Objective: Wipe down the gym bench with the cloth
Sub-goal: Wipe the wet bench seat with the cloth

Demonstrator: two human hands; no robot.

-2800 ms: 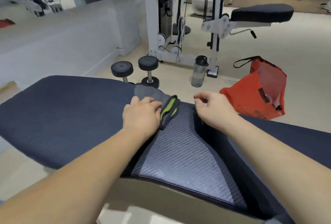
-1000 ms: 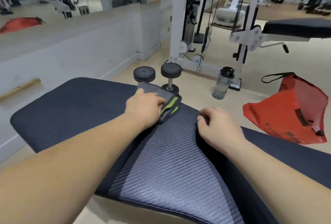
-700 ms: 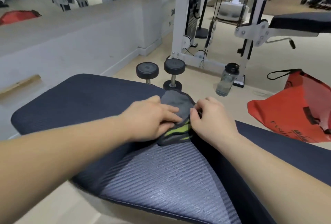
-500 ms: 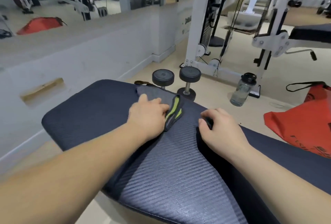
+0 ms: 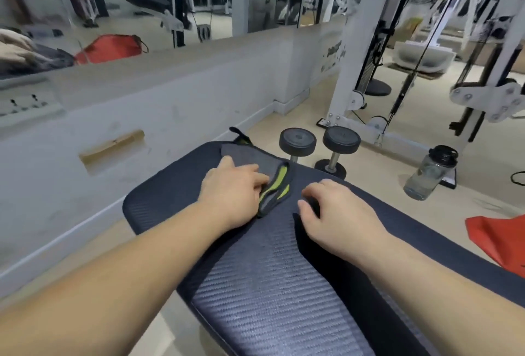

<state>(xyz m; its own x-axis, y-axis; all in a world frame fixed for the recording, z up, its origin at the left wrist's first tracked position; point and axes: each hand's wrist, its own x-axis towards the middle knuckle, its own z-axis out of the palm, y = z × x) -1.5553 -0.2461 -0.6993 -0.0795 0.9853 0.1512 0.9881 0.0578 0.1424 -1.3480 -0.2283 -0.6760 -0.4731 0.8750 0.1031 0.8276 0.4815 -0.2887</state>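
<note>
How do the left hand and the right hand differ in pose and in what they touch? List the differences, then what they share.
The left hand lies flat with fairly straight fingers; the right hand has its fingers curled. The left hand presses the cloth; the right hand touches only the bench, at a seam beside the cloth. Both rest palm down on the bench top.

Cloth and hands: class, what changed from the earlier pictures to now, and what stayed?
The left hand swept the cloth back leftward from the seam between the pads. The right hand came off it and rests curled by the seam. The left hand still presses the cloth on the gym bench.
</note>
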